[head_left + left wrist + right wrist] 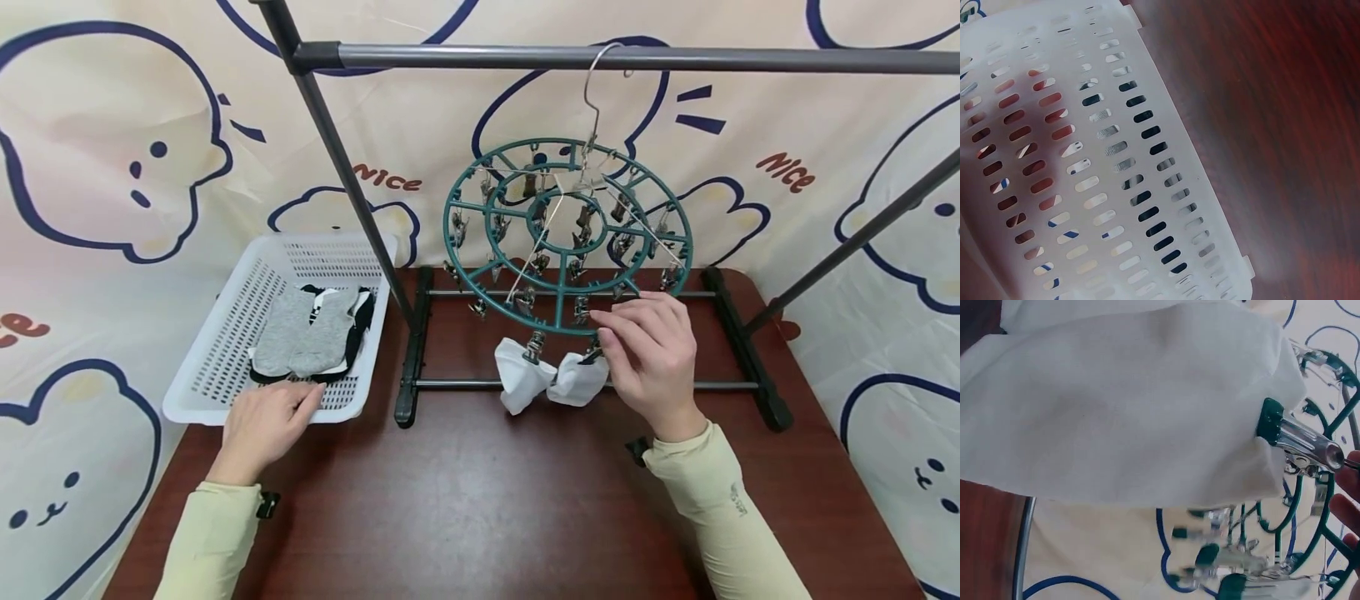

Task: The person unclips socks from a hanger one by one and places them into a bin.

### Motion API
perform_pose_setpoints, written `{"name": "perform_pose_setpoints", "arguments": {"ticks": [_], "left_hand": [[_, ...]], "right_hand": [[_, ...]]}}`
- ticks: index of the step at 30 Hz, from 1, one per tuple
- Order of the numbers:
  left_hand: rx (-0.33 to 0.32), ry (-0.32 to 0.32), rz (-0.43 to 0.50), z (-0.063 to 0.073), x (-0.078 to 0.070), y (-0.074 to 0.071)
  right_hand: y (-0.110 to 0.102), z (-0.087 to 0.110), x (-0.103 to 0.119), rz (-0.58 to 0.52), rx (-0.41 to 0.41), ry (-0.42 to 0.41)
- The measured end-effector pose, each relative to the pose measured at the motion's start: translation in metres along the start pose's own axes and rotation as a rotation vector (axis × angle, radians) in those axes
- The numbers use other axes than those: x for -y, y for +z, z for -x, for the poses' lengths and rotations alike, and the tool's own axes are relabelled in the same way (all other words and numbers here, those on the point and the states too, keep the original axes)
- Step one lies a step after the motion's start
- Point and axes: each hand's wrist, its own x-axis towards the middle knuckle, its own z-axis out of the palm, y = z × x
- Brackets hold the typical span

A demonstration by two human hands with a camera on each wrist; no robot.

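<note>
My right hand (651, 358) is raised at the near rim of a round green clip hanger (558, 321). Its thumb and index finger are slightly apart, close to a metal clip (1310, 442) that bites a white sock-like cloth (577, 380). A second white cloth (522, 377) hangs beside it from another clip. My left hand (262, 425) reaches over the near rim of a white basket (202, 358), its fingertips hidden at the edge of folded grey and black garments (307, 333). In the left wrist view the hand shows only as a reddish shade through the basket wall (1166, 187).
The hanger's hook (592, 92) sits over the top bar (480, 57) of a dark metal rack. Several unused clips dangle from its rings. The rack's feet (408, 400) stand on a reddish-brown table (525, 500), with the basket left of the rack.
</note>
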Motion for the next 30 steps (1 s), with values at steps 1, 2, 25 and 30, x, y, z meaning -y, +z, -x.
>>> {"name": "perform_pose_setpoints", "arguments": {"ticks": [1,2,25,30], "left_hand": [[0.005,-0.003,0.0,0.0,0.0,0.0],[0.009,-0.006,0.0,0.0,0.0,0.0],[0.033,-0.001,-0.002,-0.002,-0.001,-0.002],[0.031,0.002,-0.002,-0.001,0.001,-0.002]], "right_hand": [[0.001,-0.001,0.002,0.004,0.01,-0.008],[0.002,-0.002,0.004,0.006,0.016,-0.017],[0.025,-0.008,0.023,0.047,0.166,-0.126],[0.025,-0.009,0.024,0.055,0.169,-0.13]]}}
